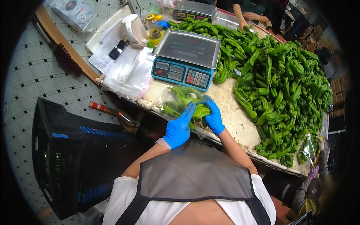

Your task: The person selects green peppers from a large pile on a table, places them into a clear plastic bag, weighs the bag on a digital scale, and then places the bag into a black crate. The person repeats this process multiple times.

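My left hand (179,127), in a blue glove, lies against the near left side of a clear plastic bag (172,99) with green peppers in it. My right hand (213,116), gloved the same way, grips the bag's right side, around light green peppers (201,111). The bag is at the table's near edge, just below a blue digital scale (182,73) whose steel pan (189,48) holds nothing. A large heap of long green peppers (281,84) covers the table's right side.
Left of the scale lie a stack of clear plastic bags (130,74), a black phone (117,50), papers, a white kettle (134,29) and a yellow-lidded jar (153,28). Black crates (70,157) stand at lower left. Another person's hands (247,19) are beyond the heap.
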Tool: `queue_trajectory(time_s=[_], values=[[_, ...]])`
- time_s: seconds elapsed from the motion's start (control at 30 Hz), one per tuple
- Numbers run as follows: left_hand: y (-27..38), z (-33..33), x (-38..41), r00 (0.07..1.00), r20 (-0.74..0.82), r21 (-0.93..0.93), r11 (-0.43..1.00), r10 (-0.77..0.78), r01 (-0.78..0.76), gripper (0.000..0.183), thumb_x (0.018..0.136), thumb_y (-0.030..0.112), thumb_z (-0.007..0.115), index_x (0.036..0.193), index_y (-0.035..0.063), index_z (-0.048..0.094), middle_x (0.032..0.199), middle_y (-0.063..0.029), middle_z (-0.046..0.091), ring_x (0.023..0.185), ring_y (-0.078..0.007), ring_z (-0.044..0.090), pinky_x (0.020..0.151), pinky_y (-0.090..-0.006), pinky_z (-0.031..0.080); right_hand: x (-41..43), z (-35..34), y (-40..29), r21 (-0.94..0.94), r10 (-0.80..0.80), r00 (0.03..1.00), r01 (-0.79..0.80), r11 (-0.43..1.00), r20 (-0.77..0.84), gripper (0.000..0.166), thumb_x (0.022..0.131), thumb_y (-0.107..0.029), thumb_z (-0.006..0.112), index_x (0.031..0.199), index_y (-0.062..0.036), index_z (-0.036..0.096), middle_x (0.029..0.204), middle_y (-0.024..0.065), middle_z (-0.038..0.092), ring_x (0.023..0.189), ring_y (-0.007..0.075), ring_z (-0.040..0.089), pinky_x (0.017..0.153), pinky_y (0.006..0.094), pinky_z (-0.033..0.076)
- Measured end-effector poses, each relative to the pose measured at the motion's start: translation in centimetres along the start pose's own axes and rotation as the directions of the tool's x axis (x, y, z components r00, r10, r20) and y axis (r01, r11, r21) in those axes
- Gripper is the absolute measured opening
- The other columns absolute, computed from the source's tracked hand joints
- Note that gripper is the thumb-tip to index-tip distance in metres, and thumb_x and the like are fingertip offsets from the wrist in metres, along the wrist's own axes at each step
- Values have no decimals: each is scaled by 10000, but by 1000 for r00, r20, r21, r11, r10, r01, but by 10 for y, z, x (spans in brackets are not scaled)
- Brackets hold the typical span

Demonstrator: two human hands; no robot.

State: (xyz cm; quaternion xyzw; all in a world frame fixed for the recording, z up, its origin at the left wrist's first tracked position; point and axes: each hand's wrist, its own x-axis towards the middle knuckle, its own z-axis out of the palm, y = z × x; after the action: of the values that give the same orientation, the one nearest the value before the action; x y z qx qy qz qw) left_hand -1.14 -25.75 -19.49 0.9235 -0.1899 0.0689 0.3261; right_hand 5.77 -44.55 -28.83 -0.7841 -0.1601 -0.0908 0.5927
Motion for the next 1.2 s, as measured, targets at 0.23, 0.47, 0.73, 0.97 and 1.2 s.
queue_trajectory(time_s=[0.23,0.47,0.73,0.97,1.2], values=[[8,-6,5,999,-16,-49,998,-29,28,847,698,-54,528,1497,183,378,1481,-99,444,810,-383,669,641,-408,549,25,32,-23,-183,-105,991,118,976,79,449,793,-47,662,1238,-80,616,1348,240,532,1240,400,520,1029,426,431],[1,0,5,997,-18,-96,992,-80,78,844,719,-54,516,1509,197,351,1486,-108,432,830,-398,659,651,-423,545,23,37,-32,-418,-139,978,191,888,153,460,705,5,678,1157,-73,641,1187,188,613,1055,374,603,906,408,499],[-20,-57,32,969,11,-587,782,-248,207,772,718,-141,460,1452,97,460,1392,-98,567,796,-106,638,663,-224,491,-16,-55,-95,359,335,942,-313,879,0,284,762,36,599,1039,6,653,836,70,657,730,176,640,694,297,526],[3,-167,171,956,-293,-576,796,10,-185,710,743,-141,483,1427,51,486,1399,-45,545,741,0,509,674,-155,454,-6,-91,-78,602,599,800,-459,653,-40,272,853,-69,624,1116,-15,573,927,105,633,646,196,631,588,291,522],[-26,-176,283,892,-368,-363,842,262,-398,706,756,-123,537,1392,183,552,1245,-55,664,767,-68,579,681,-222,486,-13,-94,-77,751,576,816,-409,517,48,378,950,-211,604,1279,-44,521,1080,127,622,772,212,648,621,296,521]])
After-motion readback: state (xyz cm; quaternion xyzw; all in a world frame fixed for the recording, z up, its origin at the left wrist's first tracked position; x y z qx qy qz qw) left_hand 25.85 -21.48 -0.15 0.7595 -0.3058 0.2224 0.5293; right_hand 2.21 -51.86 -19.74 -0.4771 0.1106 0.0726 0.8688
